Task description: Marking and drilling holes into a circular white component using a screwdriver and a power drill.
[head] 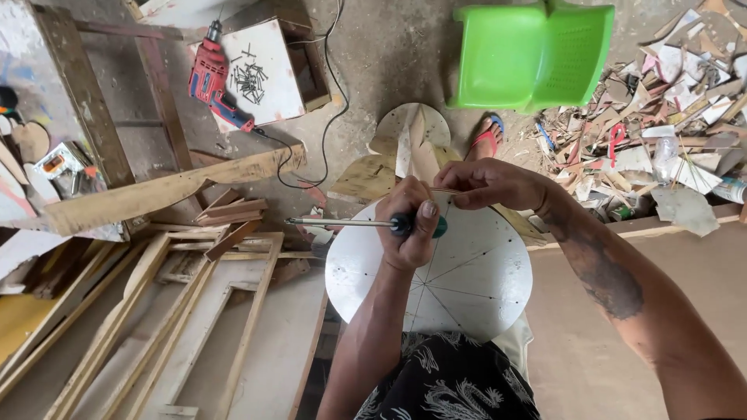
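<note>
While the head camera looks down, the left hand (pixel 411 225) is closed in a fist around a screwdriver (pixel 350 223), whose dark handle sits in the palm and whose metal shaft points out to the left. Beside it, the right hand (pixel 486 183) pinches the far edge of a white round board (pixel 467 288) resting on the person's lap. On a white box beyond lie a red drill (pixel 212 78) and loose screws (pixel 249 80); a green plastic chair (pixel 533 53) stands further right.

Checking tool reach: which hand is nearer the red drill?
Left. The left hand, gripping a screwdriver, sits closer to the red drill; the right hand is farther right over the white round board.
</note>
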